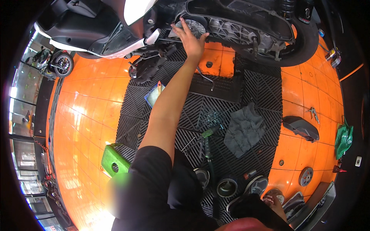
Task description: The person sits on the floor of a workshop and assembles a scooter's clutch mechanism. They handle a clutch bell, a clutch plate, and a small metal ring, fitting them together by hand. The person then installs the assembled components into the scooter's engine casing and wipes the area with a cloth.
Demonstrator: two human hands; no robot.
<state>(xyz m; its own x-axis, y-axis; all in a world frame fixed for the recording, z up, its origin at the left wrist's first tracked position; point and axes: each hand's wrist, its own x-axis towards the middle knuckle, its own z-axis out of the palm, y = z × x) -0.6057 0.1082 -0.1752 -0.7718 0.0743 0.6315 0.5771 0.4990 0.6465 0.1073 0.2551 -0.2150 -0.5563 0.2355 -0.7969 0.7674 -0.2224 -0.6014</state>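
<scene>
A white and black scooter (154, 19) stands across the far side, its engine side (243, 34) uncovered. My left hand (192, 43) reaches up to it, fingers spread over a finned metal disc (195, 27) in the engine. Nothing shows in that hand's grasp, and the palm side is hidden. Low at the right, my right hand (274, 205) curls its fingers at the edge of a round metal part (276, 191). Beside my shoe lies a round metal cup (227, 188). A grey cloth (244, 131) is spread on the black ribbed mat (131, 123).
A green and black hand tool (207, 144) lies mid-mat. Left are a green plastic container (115, 159) and a blue-edged tray (153, 96) with a brush. On the orange floor, right, sit a black cover (301, 128), a metal trigger gun (315, 114), a disc (306, 176) and grey trays (314, 204).
</scene>
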